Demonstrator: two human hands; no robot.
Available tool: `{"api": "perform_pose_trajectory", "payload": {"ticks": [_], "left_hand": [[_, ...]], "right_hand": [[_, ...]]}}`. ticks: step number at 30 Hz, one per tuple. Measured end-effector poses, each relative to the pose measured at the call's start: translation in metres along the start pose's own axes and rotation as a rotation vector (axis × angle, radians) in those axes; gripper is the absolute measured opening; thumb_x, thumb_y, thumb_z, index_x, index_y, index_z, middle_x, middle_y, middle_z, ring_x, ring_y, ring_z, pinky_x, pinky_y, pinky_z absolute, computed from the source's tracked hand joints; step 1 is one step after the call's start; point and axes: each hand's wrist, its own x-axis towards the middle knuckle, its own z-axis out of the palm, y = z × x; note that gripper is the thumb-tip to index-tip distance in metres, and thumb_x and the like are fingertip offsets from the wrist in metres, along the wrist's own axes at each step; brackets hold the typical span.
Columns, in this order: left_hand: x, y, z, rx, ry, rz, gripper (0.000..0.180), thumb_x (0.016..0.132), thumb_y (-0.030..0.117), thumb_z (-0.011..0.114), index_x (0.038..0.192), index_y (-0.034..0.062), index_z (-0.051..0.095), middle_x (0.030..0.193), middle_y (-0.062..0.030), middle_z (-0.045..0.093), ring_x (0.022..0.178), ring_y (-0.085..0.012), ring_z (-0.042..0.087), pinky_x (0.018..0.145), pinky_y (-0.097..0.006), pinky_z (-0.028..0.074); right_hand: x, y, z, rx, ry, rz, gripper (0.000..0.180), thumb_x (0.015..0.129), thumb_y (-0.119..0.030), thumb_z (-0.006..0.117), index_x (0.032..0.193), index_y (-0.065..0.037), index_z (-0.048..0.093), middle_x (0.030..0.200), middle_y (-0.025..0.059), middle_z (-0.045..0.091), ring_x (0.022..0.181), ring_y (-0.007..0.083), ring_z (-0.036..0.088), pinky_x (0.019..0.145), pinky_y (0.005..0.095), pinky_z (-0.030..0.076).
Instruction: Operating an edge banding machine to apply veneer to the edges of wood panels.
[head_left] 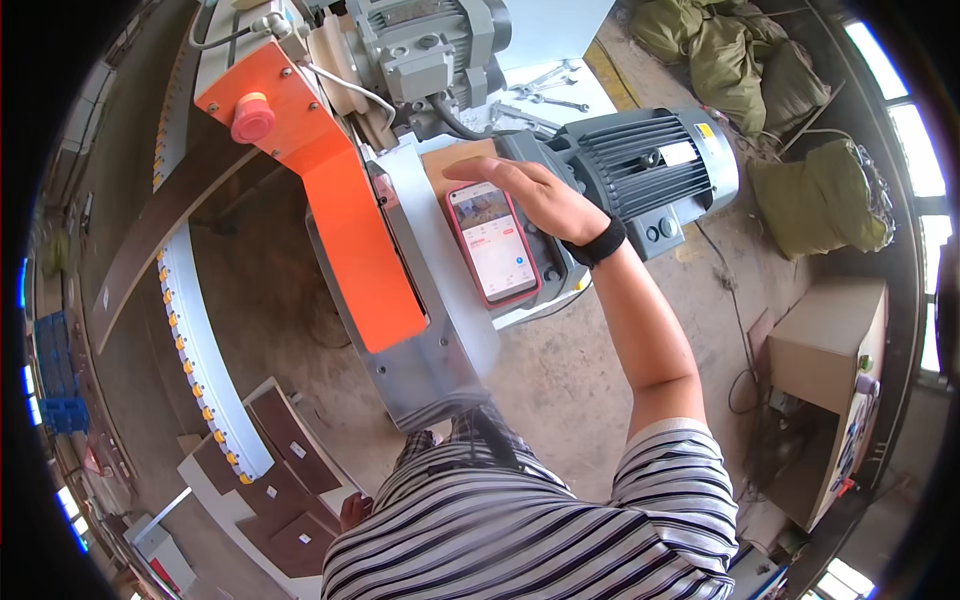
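Observation:
A smartphone (492, 243) in a red case lies with its lit screen up on the grey gearbox housing of a machine. My right hand (548, 200) reaches across the phone's top end, fingers stretched out to the left and held together, gripping nothing that I can see. A black band (603, 243) circles that wrist. A brown cardboard piece (450, 165) lies beside the phone's upper end. My left hand (355, 511) hangs low at my left side, mostly hidden by my striped shirt; its finger posture is unclear.
An orange bracket (350, 240) with a red push button (252, 118) stands left of the phone. Grey motors (650, 165) sit to the right and at the back. Several wrenches (545, 90) lie behind. Green sacks (825, 195) and a wooden cabinet (825, 320) stand right.

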Motion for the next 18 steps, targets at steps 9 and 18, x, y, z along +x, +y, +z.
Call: {"api": "perform_pose_trajectory", "payload": {"ticks": [9, 18], "left_hand": [[0.016, 0.168, 0.051, 0.558, 0.018, 0.549, 0.019, 0.087, 0.025, 0.047, 0.087, 0.0064, 0.052, 0.075, -0.0036, 0.056, 0.061, -0.0089, 0.05, 0.051, -0.022, 0.039], [0.061, 0.393, 0.099, -0.69, -0.096, 0.521, 0.078, 0.082, 0.049, 0.048, 0.133, -0.0008, 0.017, 0.134, -0.0186, 0.028, 0.123, -0.0272, 0.03, 0.103, -0.038, 0.026]], "right_hand": [[0.014, 0.005, -0.007, -0.2, 0.104, -0.046, 0.045, 0.092, -0.034, 0.031, 0.119, 0.0, 0.047, 0.116, 0.0176, 0.052, 0.105, 0.0259, 0.05, 0.09, 0.0311, 0.037], [-0.001, 0.007, -0.003, -0.394, 0.206, -0.149, 0.042, 0.092, -0.028, 0.036, 0.121, 0.001, 0.043, 0.117, 0.0175, 0.051, 0.101, 0.0251, 0.052, 0.087, 0.0304, 0.039]]}}
